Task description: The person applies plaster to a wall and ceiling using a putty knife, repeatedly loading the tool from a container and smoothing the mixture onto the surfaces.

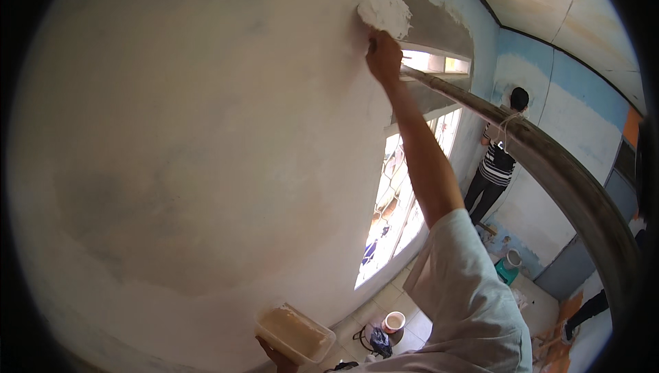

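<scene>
My right hand reaches up the wall, its fingers closed round a tool that looks like a putty knife, mostly hidden by the hand and pressed to the surface. Just above it lies a rough patch of fresh white putty, bordering bare grey plaster. Low down by the wall, my left hand grips a rectangular plastic tub from its left side and below. Pale putty coats the inside of that tub. The wall is smeared whitish, with greyer areas at the lower left.
A thick pole with string tied round it slants past my right arm. Beyond are a barred window and a person in a striped top at the far wall. On the floor stand a white bucket and a teal container.
</scene>
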Tool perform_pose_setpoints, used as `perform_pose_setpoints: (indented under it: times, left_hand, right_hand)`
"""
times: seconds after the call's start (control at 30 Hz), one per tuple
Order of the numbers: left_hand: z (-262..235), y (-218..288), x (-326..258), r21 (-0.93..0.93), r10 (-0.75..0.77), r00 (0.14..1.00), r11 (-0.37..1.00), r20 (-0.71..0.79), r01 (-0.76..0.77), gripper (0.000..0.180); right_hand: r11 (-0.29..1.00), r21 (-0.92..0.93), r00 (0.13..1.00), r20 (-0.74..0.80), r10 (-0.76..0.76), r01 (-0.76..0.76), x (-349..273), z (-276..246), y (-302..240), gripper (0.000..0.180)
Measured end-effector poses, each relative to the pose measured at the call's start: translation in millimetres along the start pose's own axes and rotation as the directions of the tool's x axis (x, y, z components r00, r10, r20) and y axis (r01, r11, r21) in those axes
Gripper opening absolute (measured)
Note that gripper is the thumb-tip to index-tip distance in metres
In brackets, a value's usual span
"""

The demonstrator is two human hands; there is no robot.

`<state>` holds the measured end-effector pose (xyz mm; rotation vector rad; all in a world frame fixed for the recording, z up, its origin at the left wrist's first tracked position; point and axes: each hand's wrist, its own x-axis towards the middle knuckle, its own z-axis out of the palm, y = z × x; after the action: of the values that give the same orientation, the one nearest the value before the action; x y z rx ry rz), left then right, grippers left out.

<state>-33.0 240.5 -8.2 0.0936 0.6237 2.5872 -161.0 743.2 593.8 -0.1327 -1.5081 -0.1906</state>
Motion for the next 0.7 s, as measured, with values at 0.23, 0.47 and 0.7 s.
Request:
perform_pose_setpoints:
  times: [0.23, 0.47, 0.7]
  left_hand:
    - [-13.5, 19.6, -6.7, 0.058, -0.020, 0.999, 0.998, -0.026, 0.022, 0.078]
    - [5.1, 27.3, 4.1, 0.087, 0.032, 0.999, 0.996, 0.016, -0.034, 0.081]
    - [0.8, 19.2, 11.9, 0.069, 0.080, 0.994, 0.994, 0.073, -0.085, 0.077]
  right_hand:
    - [0.948, 0.310, 0.935, 0.353, -0.041, -0.076, -188.1, -57.2, -107.1, 0.044]
    - [0.863, 0.489, 0.920, 0.384, -0.080, -0.129, -114.3, -94.2, -91.5, 0.031]
    - [0.979, 0.160, 0.988, -0.077, 0.138, -0.124, 117.6, -32.0, -6.8, 0.023]
